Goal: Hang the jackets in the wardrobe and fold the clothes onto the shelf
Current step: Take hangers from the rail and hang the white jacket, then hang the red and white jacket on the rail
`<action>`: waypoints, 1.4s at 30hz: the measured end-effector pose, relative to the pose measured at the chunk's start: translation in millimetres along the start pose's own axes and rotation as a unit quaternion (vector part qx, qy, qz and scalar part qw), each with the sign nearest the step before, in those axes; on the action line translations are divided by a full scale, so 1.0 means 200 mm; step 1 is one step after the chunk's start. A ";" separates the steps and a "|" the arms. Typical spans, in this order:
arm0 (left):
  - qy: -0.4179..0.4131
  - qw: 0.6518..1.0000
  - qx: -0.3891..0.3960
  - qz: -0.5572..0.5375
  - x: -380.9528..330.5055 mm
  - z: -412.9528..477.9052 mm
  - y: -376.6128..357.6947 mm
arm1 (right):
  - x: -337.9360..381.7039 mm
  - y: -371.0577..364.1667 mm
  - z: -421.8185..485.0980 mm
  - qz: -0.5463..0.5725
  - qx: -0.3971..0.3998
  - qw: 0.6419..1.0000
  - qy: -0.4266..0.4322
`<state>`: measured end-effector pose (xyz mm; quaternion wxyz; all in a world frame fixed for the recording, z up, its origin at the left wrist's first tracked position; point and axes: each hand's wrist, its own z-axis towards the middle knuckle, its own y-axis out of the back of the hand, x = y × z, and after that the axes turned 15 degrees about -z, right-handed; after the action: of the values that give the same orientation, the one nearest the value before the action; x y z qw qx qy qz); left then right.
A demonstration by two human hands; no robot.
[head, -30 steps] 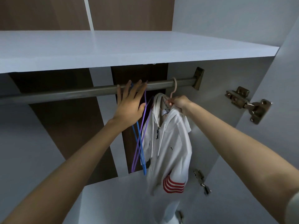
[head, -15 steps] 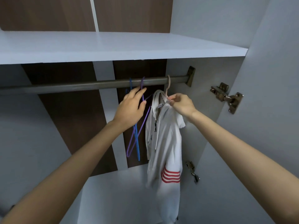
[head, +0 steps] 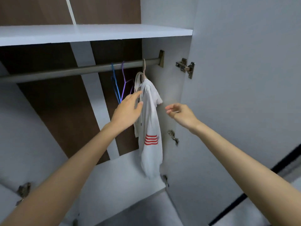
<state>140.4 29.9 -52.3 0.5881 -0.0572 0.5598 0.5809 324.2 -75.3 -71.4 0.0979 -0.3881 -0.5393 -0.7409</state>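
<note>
A white hooded jacket [head: 150, 124] with red stripes on its sleeve hangs from a beige hanger [head: 144, 69] at the right end of the wardrobe rail [head: 78, 70]. Left of it, empty blue [head: 114, 79] and purple [head: 123, 79] hangers hang on the same rail. My left hand [head: 127, 108] hovers open in front of the jacket's chest, fingers relaxed near its drawstring. My right hand [head: 180, 112] is off the jacket, to its right, fingers loosely curled and holding nothing.
A white shelf [head: 97, 34] runs above the rail and a white lower shelf [head: 123, 183] lies under the jacket. The open wardrobe door [head: 244, 95] stands on the right with metal hinges [head: 186, 67]. The back panel is dark brown wood.
My right hand let go of the hanger neck and drew back down to the right. My left hand dropped from the rail to the jacket's front. The jacket now hangs free.
</note>
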 end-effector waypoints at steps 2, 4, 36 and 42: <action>-0.008 0.999 0.028 -0.014 -0.06 -0.13 -0.01 | -0.02 0.00 -0.18 0.002 -0.009 1.000 -0.026; -0.018 0.998 0.057 -0.027 -0.11 -0.29 -0.03 | -0.04 -0.01 -0.39 0.009 -0.020 0.998 -0.055; -0.271 0.786 0.548 -0.090 -1.92 -2.83 -1.81 | -1.04 0.79 -4.39 -0.045 -0.245 0.817 -0.520; -0.300 0.718 0.624 -0.077 -2.23 -3.14 -2.21 | -1.23 0.85 -4.95 -0.005 -0.317 0.733 -0.602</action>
<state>234.4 -837.9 -217.1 0.6702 0.4571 0.5834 0.0396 122.0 -1075.9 -231.2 -0.3796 -0.7584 -0.2214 -0.4814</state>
